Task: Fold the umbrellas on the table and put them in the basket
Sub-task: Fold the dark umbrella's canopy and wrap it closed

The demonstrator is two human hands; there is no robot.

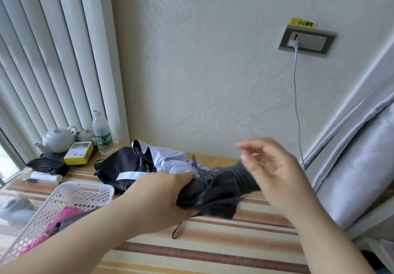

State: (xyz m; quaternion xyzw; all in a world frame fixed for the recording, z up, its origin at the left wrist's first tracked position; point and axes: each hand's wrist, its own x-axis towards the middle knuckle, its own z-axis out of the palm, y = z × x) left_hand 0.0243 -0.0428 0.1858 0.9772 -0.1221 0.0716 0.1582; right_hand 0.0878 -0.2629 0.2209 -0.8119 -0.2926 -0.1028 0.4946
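Note:
A black umbrella [221, 190] lies bunched on the striped table [213, 248], its wrist loop [177, 231] hanging toward me. My left hand [168, 197] grips its near end. My right hand [275, 167] hovers above its far end, blurred, fingers loosely spread, holding nothing that I can see. Behind it lies a second umbrella [149, 162], black with a silver-grey lining, loosely spread. The white perforated basket [70, 197] stands at the left with a pink umbrella [61, 220] and a grey one inside.
At the back left stand a white teapot [57, 139], a water bottle [102, 135], a yellow box [78, 153] and a dark mesh item [47, 165]. A pen and white roll lie nearby. A cable hangs from the wall socket [307, 40]. A grey padded headboard [362, 156] is at the right.

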